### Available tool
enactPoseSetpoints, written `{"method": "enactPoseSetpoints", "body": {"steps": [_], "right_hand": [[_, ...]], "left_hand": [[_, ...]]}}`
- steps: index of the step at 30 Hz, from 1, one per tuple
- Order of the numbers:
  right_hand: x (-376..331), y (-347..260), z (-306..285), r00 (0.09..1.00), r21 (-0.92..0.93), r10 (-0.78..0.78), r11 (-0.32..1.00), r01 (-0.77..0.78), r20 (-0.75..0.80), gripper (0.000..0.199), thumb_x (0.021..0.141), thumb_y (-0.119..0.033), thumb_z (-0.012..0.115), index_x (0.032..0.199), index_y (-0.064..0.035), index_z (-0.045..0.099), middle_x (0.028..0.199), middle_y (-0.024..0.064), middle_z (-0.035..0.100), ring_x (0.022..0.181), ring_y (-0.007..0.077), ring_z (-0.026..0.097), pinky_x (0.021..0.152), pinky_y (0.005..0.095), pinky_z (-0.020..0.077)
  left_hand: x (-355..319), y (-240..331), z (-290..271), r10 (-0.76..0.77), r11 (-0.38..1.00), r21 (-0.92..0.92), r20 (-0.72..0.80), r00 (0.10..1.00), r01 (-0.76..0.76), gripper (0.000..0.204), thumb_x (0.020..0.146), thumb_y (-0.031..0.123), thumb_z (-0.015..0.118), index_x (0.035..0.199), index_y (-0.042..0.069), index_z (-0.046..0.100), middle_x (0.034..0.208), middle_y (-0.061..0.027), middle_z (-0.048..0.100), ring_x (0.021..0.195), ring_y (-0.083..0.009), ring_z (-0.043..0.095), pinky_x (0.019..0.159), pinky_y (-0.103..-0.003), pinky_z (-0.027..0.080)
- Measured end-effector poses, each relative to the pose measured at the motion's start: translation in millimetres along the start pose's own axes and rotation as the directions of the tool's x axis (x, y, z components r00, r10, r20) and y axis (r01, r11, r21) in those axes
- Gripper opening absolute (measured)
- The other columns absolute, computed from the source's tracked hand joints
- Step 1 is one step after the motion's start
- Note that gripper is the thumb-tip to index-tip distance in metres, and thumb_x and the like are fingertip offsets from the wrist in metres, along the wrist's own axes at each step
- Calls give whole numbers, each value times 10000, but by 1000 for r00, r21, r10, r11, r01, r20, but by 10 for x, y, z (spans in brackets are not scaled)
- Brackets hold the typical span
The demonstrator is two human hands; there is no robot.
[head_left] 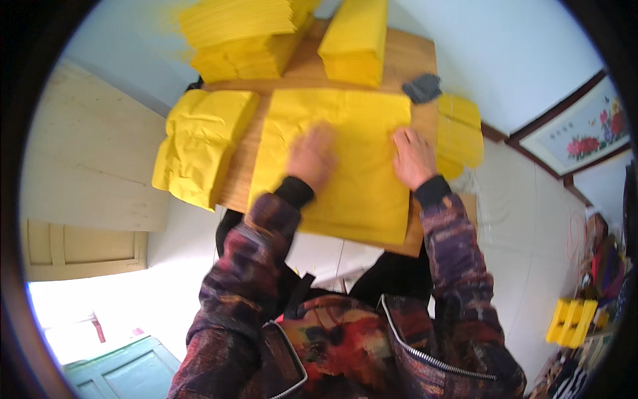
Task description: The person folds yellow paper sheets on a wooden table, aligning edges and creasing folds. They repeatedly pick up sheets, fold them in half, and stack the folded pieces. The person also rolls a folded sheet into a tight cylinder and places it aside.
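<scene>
A large flat yellow paper envelope or sheet [352, 193] lies on the wooden table [411, 56] in front of me, lightly creased. Over its left half is my left hand [314, 156], blurred by motion, so its fingers do not show clearly. My right hand [413, 159] rests at the envelope's right edge, palm down, with slightly bent fingers touching the surface. Whether anything lies under that palm is hidden.
Two tall yellow stacks, one at the far left [242, 50] and one at the far middle [355, 43], stand on the table. A yellow bundle [203, 143] overhangs the left edge. Dark grey cloth [422, 88] lies far right, near another yellow bundle [458, 130].
</scene>
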State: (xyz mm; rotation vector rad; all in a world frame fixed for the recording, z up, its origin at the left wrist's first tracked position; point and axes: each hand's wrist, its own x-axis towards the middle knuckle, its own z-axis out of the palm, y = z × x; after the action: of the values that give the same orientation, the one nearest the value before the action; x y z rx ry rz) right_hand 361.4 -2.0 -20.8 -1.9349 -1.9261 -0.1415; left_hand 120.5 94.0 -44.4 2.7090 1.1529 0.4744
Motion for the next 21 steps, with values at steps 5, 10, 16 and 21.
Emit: {"method": "enactPoseSetpoints", "body": {"steps": [5, 10, 16, 21], "right_hand": [[3, -46, -40, 997, -33, 60, 998, -58, 56, 222, 773, -86, 553, 994, -89, 544, 1103, 65, 514, 1037, 290, 503, 839, 423, 405], [-18, -24, -28, 993, -38, 75, 997, -71, 92, 228, 783, -82, 539, 1011, -87, 536, 1123, 73, 513, 1074, 302, 496, 878, 425, 390], [-27, -53, -3, 989, -39, 97, 995, -93, 108, 261, 803, -87, 518, 1064, -72, 514, 1173, 88, 501, 1118, 314, 483, 894, 444, 391], [13, -92, -132, 990, 44, 44, 998, -50, 135, 240, 787, -54, 542, 1026, -34, 544, 1194, 117, 501, 1118, 336, 482, 899, 444, 404]], "left_hand": [[-274, 282, -105, -71, 997, 10, 116, 991, 70, 639, 847, 369, 558, 1406, 130, 360, 1496, -98, 286, 1385, -266, 248, 1109, -481, 197], [-669, -189, -362, -241, 967, 113, 100, 965, 229, 654, 847, 382, 554, 1423, 159, 337, 1522, -81, 241, 1402, -267, 213, 1124, -475, 149], [-1107, -442, -564, -354, 934, 103, 140, 925, 342, 642, 844, 347, 548, 1421, 152, 342, 1516, -83, 255, 1410, -273, 193, 1128, -470, 130], [-965, -486, -801, -266, 964, 58, 175, 948, 260, 565, 836, 288, 581, 1356, 130, 429, 1456, -89, 359, 1364, -294, 285, 1097, -485, 215]]}}
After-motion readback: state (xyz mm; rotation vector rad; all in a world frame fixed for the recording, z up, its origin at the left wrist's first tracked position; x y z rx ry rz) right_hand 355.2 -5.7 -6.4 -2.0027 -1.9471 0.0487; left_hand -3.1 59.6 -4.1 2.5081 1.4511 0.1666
